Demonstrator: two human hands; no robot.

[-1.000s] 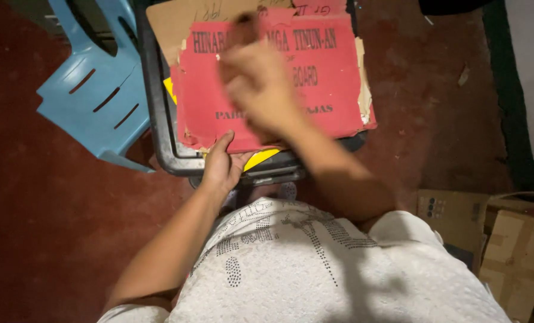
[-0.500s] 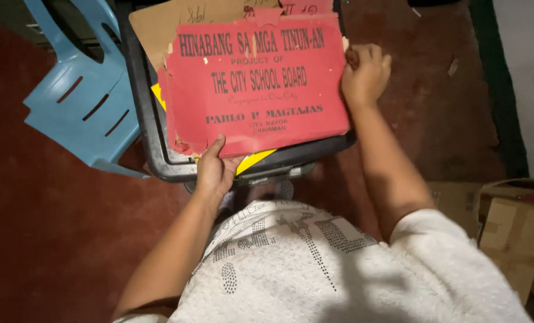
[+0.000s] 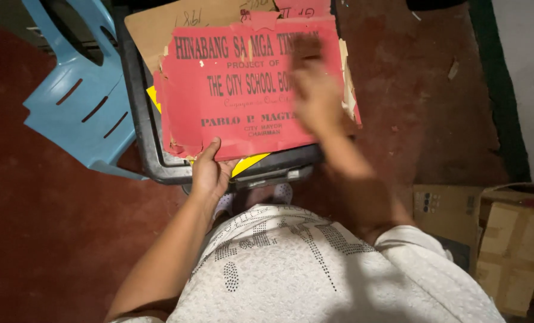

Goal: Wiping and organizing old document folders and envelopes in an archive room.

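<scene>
A person in a white studded top stands over a dark plastic bin [image 3: 141, 143], working on a worn red sign [image 3: 243, 96] that lies flat across the bin's top. The left hand [image 3: 210, 173] pinches the sign's near edge, thumb on the printed face and fingers tucked beneath, steadying it. The right hand [image 3: 315, 96] shows only as a blur over the sign's right half, so whether it grips, presses or merely passes over the sheet cannot be told. The sign's red paper facing is torn at the top and left edges, with pale patches where the surface has peeled, and a loose red scrap [image 3: 261, 18] sits at its upper edge. Beneath it lies a brown cardboard sheet [image 3: 177, 24], and a yellow piece [image 3: 249, 162] pokes out below the near edge. Judging by how things lie, the work is at a middle stage: the sign is on the pile and held in place, yet the facing remains largely attached and the sheets below look untouched. A blue plastic chair [image 3: 75, 101] stands just beside the bin on the red floor [image 3: 52, 239], and cardboard boxes [image 3: 500, 245] sit well apart at the lower right near a pale wall [image 3: 530, 78].
</scene>
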